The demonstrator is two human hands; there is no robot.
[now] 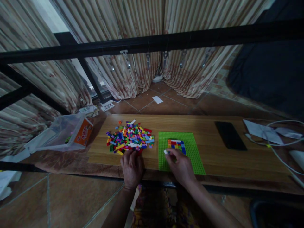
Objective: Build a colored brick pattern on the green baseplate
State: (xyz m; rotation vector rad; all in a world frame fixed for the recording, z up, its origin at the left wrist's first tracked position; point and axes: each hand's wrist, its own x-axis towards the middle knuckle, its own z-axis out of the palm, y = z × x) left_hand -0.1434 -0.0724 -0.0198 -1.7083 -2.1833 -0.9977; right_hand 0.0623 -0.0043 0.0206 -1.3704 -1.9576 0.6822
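My right hand (180, 164) is over the green baseplate (196, 166), with a small white brick (165, 152) pinched between thumb and fingers. Just beyond its fingers, a block of joined bricks (176, 143) in red, white, blue, yellow and orange sits on the baseplate. The hand covers part of that block. My left hand (131, 167) rests at the near edge of a heap of loose coloured bricks (133, 137). Its fingers are loosely bent and slightly apart, the tips partly hidden, and no brick shows in them.
A clear plastic box (60, 133) with an orange label lies on its side left of the wooden board (147, 121). Toward the right are a black phone (231, 135), papers (262, 131) and a white cable (276, 146). A black metal bar (142, 46) with hooks crosses in front of the curtains.
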